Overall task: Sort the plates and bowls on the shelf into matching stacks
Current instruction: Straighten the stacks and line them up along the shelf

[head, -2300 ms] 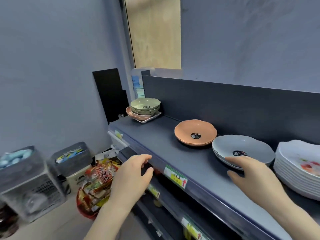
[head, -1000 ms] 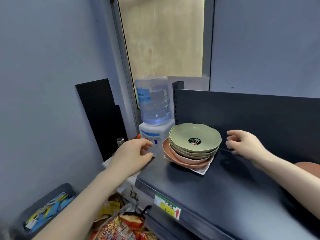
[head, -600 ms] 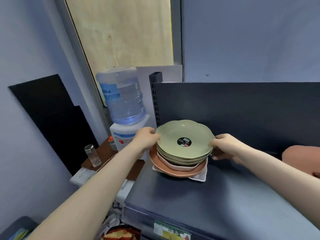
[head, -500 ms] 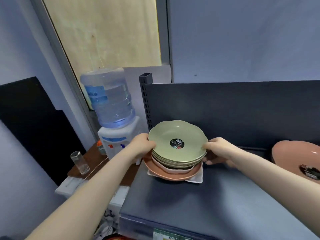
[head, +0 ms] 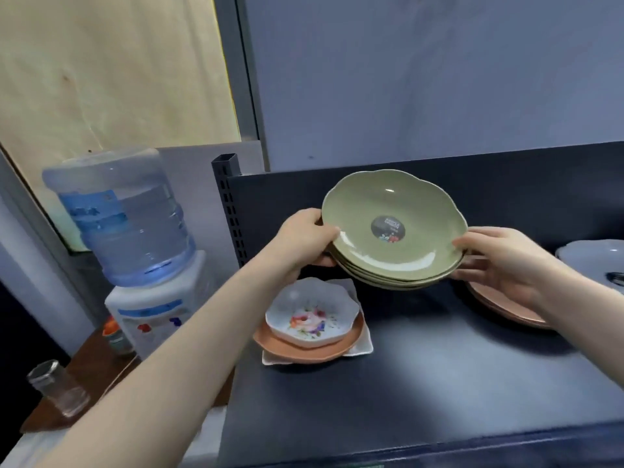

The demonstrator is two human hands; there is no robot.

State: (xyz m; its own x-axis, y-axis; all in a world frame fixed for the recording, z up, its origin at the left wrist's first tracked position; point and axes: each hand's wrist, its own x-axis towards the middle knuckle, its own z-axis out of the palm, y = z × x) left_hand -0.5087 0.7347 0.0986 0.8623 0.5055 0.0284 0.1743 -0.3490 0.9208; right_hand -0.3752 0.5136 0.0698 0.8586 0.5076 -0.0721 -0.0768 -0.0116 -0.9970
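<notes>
A stack of several green scalloped plates [head: 388, 251] hangs in the air above the dark shelf [head: 422, 383], tilted toward me. My left hand [head: 305, 239] grips its left rim and my right hand [head: 499, 261] grips its right rim. Below on the shelf's left end sits a white floral bowl [head: 312, 319] on an orange plate [head: 304, 352], which rests on a white square plate [head: 361, 346]. An orange plate [head: 499, 307] lies under my right hand. A grey-white plate [head: 591, 261] shows at the right edge.
The shelf's dark back panel [head: 506, 187] rises behind the plates. Left of the shelf stands a water dispenser with a blue bottle [head: 125, 217] on a small brown table, with a glass [head: 55, 388] near its front.
Both hands closed on the green stack and lifted it up and to the right off the pile. The floral bowl beneath is now uncovered.
</notes>
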